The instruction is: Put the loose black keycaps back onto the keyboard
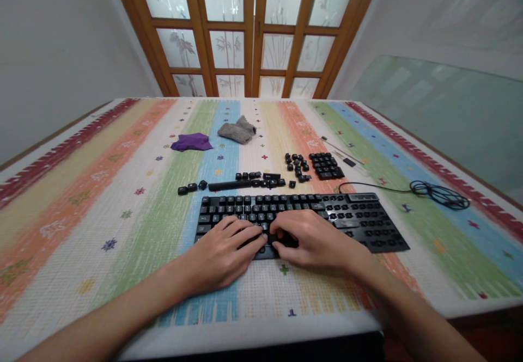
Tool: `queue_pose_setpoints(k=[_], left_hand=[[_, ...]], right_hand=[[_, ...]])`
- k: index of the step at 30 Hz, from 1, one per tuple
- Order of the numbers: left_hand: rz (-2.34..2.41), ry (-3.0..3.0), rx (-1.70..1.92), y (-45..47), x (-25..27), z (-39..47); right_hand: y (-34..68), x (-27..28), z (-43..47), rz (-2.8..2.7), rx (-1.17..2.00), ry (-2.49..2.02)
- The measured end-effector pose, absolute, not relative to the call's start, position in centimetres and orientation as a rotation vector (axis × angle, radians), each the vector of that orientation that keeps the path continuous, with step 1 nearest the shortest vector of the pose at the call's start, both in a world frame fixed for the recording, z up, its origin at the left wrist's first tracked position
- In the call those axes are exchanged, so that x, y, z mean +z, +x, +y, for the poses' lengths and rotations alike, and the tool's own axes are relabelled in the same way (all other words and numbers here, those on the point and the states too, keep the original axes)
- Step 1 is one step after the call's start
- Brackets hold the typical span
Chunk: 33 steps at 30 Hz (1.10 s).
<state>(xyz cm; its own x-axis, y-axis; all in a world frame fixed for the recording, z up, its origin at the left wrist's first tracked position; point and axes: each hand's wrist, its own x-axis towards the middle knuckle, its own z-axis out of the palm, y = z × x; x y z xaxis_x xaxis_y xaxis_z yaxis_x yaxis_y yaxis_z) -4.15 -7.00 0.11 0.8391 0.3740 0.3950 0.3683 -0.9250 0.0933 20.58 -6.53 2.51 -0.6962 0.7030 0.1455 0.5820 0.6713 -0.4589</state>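
Observation:
A black computer keyboard (351,223) lies on the striped tablecloth before me; keycaps fill its left part, while bare key mounts show on its right. My left hand (229,247) rests over the lower left keys, palm down and fingers stretched out. My right hand (308,237) is curled over the middle of the lower rows, thumb and index finger around what looks like a small black keycap (273,238) at the board. The fingertips of both hands are close together. My hands hide many of the lower keys.
Loose keycaps (298,163) lie beyond the keyboard, with a space bar (231,185) and a block of number keycaps (327,166). A coiled cable (439,194) lies right. Farther off are a purple cloth (191,142), a grey cloth (237,132) and a thin tool (341,148).

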Motion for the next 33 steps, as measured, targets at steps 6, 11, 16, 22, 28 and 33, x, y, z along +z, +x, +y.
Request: queue_pose_setpoints(k=[6, 11, 16, 22, 28, 33], left_hand=[[0.599, 2.994, 0.624, -4.29, -0.24, -6.96], [0.61, 3.0, 0.628, -4.27, -0.18, -7.0], [0.606, 3.005, 0.641, -4.18, -0.08, -7.01], [0.592, 2.996, 0.639, -4.27, -0.13, -6.93], [0.602, 3.01, 0.658, -4.27, -0.2, -6.97], [0.605, 3.015, 0.667, -4.18, -0.11, -6.97]], right_hand=[[20.42, 2.35, -6.61, -2.58, 0.481, -1.036], [20.6, 2.23, -6.45, -2.581, 0.417, -0.988], [20.43, 2.33, -6.48, -2.616, 0.404, -0.957], [20.33, 2.05, -6.5, -2.628, 0.36, -0.896], [20.39, 2.01, -6.54, -2.602, 0.32, -0.879], [20.33, 2.05, -6.52, -2.61, 0.322, -0.892]])
